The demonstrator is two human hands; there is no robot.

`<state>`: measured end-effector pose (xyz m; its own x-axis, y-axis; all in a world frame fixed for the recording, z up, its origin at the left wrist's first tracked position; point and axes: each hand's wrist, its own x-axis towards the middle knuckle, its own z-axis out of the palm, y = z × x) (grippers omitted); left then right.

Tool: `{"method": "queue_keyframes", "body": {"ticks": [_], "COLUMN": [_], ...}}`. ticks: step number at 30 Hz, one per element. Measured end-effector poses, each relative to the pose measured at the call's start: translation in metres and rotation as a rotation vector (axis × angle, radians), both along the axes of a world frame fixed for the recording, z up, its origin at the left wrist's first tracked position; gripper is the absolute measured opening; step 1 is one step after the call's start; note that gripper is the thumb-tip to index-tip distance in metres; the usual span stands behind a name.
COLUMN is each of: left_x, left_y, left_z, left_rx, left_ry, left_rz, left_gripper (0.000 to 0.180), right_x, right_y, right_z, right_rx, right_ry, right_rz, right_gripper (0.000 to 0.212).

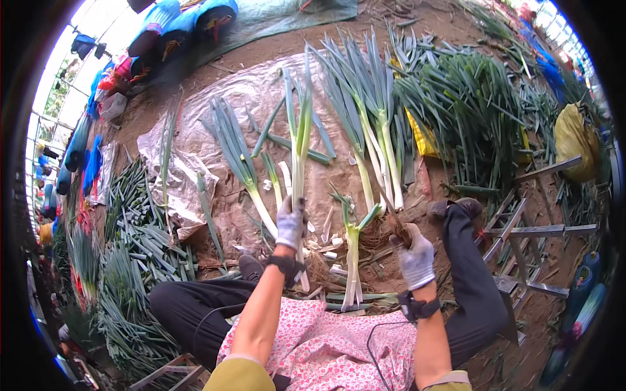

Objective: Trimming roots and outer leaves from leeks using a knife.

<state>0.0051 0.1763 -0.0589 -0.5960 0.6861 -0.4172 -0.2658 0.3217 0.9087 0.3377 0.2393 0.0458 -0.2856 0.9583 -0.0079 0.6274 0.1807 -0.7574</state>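
The gloved left hand (290,223) grips a long green-and-white leek (298,153) at its firm white stalk. The gloved right hand (415,256) clutches brown roots (398,228). The leek looks light and stiff, its leaves floppy, so the stalk seems the best hold.

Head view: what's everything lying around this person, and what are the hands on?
leek: one, green and white, held upright in left hand
leeks: several, green-white, on the sheet ahead
leek pile: one, green, upper right
cut leaves: heap, green, left
sheet: one, clear plastic, on the soil
sack: one, yellow, far right
roots: clump, brown, in right hand
left hand: grey glove
right hand: grey glove
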Motion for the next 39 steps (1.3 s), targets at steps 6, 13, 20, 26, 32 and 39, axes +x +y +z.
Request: {"method": "queue_keyframes", "body": {"ticks": [6,13,20,26,32,39], "left_x": [-0.005,-0.014,-0.084,-0.104,-0.113,-0.121], "left_y": [-0.111,-0.169,-0.192,-0.173,-0.183,-0.183], "left_z": [0.027,0.072,0.099,0.114,0.062,0.009], "left_rx": [0.118,0.058,0.147,0.685,0.679,0.683], "left_ry": [0.205,0.566,0.191,-0.386,-0.595,-0.728], "left_rz": [-0.063,-0.106,0.217,0.471,0.677,0.833], "left_gripper": [0.030,0.036,0.025,0.017,0.029,0.029], "right_x": [-0.012,-0.036,-0.028,-0.029,-0.054,-0.059], "right_y": [-0.004,-0.017,-0.059,-0.143,-0.199,-0.213], "right_z": [0.083,0.113,0.094,0.060,0.050,0.032], "right_rx": [0.254,0.336,-0.082,-0.469,-0.645,-0.547], "right_ry": [-0.025,-0.036,-0.591,0.046,0.375,0.306], "right_rz": [0.221,0.336,0.168,0.019,-0.105,-0.073], "right_gripper": [0.034,0.034,0.041,0.028,0.025,0.027]}}
